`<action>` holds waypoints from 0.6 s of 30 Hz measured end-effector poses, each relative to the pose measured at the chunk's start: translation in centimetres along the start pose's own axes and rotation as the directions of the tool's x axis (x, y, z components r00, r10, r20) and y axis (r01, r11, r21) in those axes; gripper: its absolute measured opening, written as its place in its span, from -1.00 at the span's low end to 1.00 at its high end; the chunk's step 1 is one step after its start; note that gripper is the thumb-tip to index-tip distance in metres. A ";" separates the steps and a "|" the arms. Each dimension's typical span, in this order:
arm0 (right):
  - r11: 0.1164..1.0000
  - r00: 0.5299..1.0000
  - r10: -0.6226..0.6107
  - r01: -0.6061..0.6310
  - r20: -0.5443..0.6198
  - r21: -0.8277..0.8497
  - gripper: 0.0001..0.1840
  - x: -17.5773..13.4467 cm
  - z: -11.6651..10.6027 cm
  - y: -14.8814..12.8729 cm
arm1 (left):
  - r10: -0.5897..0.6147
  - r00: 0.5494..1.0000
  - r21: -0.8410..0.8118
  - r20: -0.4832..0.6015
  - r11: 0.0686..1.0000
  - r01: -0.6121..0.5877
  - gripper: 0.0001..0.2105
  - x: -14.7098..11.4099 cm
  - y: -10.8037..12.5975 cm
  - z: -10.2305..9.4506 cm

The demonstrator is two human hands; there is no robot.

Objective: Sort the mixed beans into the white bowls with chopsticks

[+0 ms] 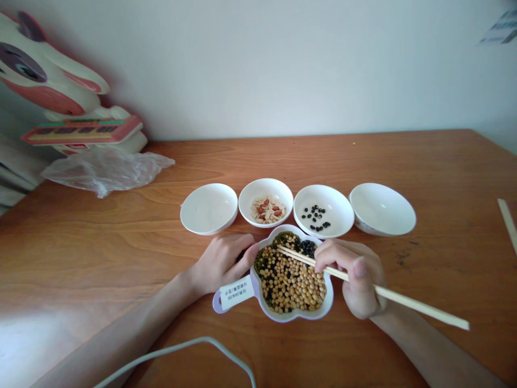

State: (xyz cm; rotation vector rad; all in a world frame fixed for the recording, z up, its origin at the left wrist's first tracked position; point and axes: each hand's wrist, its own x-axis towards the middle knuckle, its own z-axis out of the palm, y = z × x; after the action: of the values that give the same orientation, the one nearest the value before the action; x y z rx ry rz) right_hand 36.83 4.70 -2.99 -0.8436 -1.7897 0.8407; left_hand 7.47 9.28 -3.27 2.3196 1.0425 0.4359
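A pale purple, flower-shaped bowl with a handle [329, 302] is full of mixed soybeans [297, 285], black beans [307, 248] and small green beans. A label with writing sits on its handle. My left hand [224, 261] is closed at the bowl's left rim, thumb on the edge and fingers curled, partly hidden. Between the fingers of my right hand [357, 277] is a pair of wooden chopsticks [420, 307]; the tips touch the beans near the upper left. No bean can be made out between the tips.
Behind stand white bowls in a row: an empty one [209, 210], one with peanuts [258, 186], one with black beans [343, 215], another empty one [382, 207]. A cow toy [81, 129], plastic bag [107, 170], grey cable [181, 345] and wooden stick [507, 223] are also present.
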 end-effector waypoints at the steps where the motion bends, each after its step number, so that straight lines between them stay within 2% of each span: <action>1: 1.000 1.000 0.002 -0.002 -0.001 -0.004 -0.33 0.0 0.0 0.0 | -0.003 1.000 -0.003 0.002 1.000 0.003 -0.66 0.0 0.0 0.0; 6: 0.999 0.999 0.039 -0.039 0.014 0.025 -0.27 0.1 0.0 -0.1 | -0.004 1.000 -0.001 0.011 1.000 0.004 -0.66 -0.1 -0.1 0.0; 18: 0.996 0.996 0.080 -0.080 0.038 0.025 -0.29 0.0 0.3 -0.1 | -0.008 1.000 -0.006 0.008 1.000 0.008 -0.66 -0.1 -0.2 0.1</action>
State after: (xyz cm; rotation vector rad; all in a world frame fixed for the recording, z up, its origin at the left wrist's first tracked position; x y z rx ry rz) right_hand 36.52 4.62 -3.03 -0.8930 -1.7828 0.9349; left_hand 7.37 9.28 -3.50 2.3091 1.0446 0.4264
